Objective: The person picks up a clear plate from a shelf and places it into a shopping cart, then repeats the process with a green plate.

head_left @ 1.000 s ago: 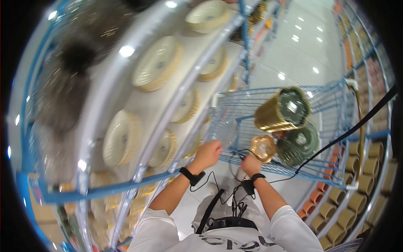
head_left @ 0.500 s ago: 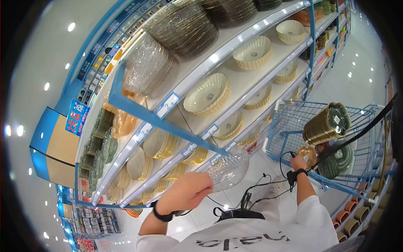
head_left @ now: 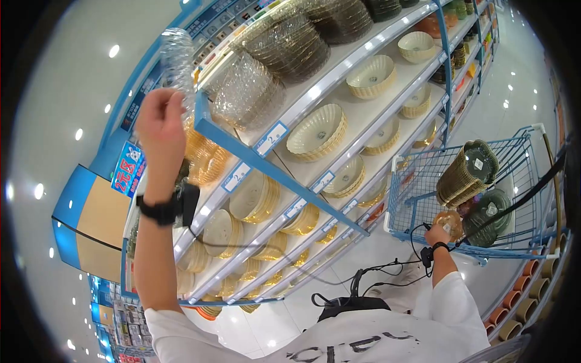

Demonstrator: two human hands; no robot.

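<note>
Raised at the upper left, my left hand (head_left: 162,121) is closed on a clear ribbed glass-like dish (head_left: 177,57), tilted on its edge. It is near the end of the shelf, beside stacked amber dishes (head_left: 206,154) and a stack of clear dishes (head_left: 248,94). At the cart's near side, my right hand (head_left: 437,235) has its fingers closed at the edge of an amber scalloped dish (head_left: 449,222). Just past it in the cart lie a stack of dark green dishes with gold-coloured sides (head_left: 469,172) and green translucent dishes (head_left: 493,209).
A blue wire cart (head_left: 417,181) stands on the right. Tiered shelves (head_left: 339,136) hold cream scalloped bowls (head_left: 318,132) and tall stacks of dark dishes (head_left: 287,48). Black cables (head_left: 363,278) hang at my waist. Plant pots (head_left: 514,302) line the lower right.
My left hand has moved up and to the left with the clear dish, from in front of the lower shelves to the shelf's top end. My right hand stays by the amber dish.
</note>
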